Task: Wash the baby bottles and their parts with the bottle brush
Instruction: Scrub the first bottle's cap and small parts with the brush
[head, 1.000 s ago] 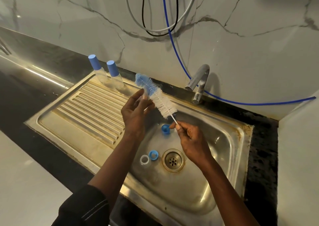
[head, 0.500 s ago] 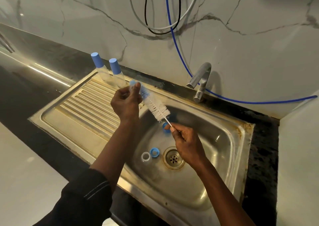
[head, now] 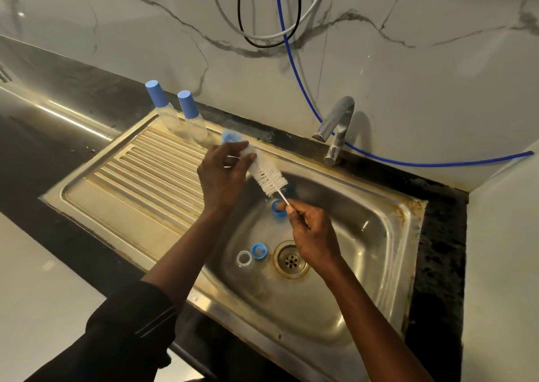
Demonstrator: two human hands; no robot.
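Left hand [head: 224, 174] grips the brush [head: 269, 177] bristles above the sink [head: 388, 236]; right hand [head: 312, 233] pinches its wire. Two capped bottles [head: 180, 116] stand behind the sink's drainboard, apparently unwashed; three loose parts [head: 255, 252] lie near the drain. Most washing remains.

left hand [head: 223, 174] gripping bottle brush [head: 269, 177], sink [head: 388, 236]

White veined marble wall [head: 408, 75] behind black stone counter [head: 437, 259].
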